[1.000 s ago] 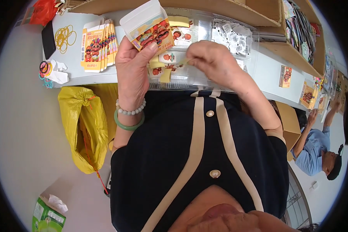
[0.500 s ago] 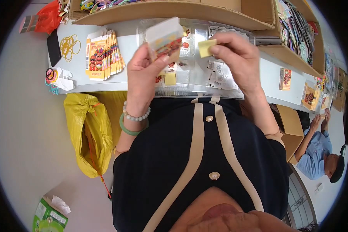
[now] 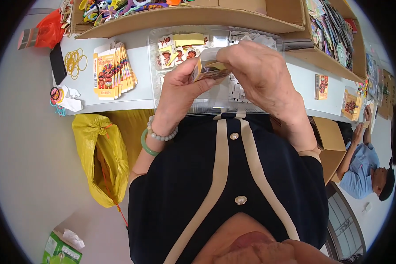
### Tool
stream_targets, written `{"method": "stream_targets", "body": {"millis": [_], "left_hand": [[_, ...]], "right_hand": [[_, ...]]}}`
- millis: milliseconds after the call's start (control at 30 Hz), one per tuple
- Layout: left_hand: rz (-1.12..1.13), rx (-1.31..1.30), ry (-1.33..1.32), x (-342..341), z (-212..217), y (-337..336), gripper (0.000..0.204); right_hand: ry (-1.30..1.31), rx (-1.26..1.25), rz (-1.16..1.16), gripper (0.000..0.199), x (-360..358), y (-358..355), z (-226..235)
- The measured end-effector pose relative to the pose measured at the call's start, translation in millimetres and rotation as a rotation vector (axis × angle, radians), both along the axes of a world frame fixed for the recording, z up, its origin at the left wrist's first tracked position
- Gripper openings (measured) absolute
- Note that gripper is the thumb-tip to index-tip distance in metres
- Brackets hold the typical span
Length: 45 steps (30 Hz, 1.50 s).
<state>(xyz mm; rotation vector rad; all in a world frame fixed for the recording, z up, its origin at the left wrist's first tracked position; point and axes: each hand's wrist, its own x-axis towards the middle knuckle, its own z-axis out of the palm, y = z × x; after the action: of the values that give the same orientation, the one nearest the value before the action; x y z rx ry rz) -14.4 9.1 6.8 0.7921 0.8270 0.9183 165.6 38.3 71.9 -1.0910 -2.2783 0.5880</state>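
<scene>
Grey floor spreads to my left below the pale worktop [image 3: 119,105], with a green and white carton [image 3: 59,251] lowest in view and a yellow plastic bag [image 3: 99,158] hanging beside the table edge. Nearest me I see the dark top with cream stripes and 2 round buttons. Above it my left hand [image 3: 180,94] is closed around a small open packet [image 3: 209,70], thumb on the near face and fingers behind; a pale bead bracelet [image 3: 163,134] and a green bangle [image 3: 146,145] ring that wrist. My right hand [image 3: 255,72] curls over the packet's top from the right, fingertips pinched at its opening; I cannot tell whether it grips a card there. The packet is held up between both hands, over a clear plastic tray [image 3: 152,48] that holds small picture cards [image 3: 176,53]. Left of the tray lies a fanned stack of yellow and white packets [image 3: 112,72], then loose yellow rubber bands [image 3: 75,59], a black phone [image 3: 57,64], and a tape roll [image 3: 55,93] at the table's corner. A red bag [image 3: 48,31] sits at the far left. Along the back run cardboard boxes [image 3: 185,15] of coloured items. Far right, a seated person in a blue shirt [image 3: 361,167] works beside a brown carton [image 3: 328,138].
</scene>
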Motion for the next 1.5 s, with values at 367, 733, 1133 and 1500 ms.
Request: {"method": "stream_targets", "body": {"millis": [367, 733, 1133, 1500], "left_hand": [[-0.005, -0.032, -0.177, 0.1, -3.6, -0.9, 0.036], [-0.059, 0.068, -0.075, 3.9, -14.3, -4.2, 0.040], [0.017, -0.312, -0.200, -1.1, -1.0, 4.6, 0.032], [-0.220, -0.364, -0.349, -0.8, 9.7, 7.9, 0.035]], "right_hand": [[0.125, 0.007, -0.121, 0.026, 0.1, -11.1, -5.1], [0.923, -1.176, -0.271, 0.034, 15.5, -13.1, -44.3], [0.626, -0.479, -0.116, 0.027, 9.7, -14.5, -48.5], [0.152, -0.023, 0.024, 0.027, 21.4, -19.3, -44.5]]}}
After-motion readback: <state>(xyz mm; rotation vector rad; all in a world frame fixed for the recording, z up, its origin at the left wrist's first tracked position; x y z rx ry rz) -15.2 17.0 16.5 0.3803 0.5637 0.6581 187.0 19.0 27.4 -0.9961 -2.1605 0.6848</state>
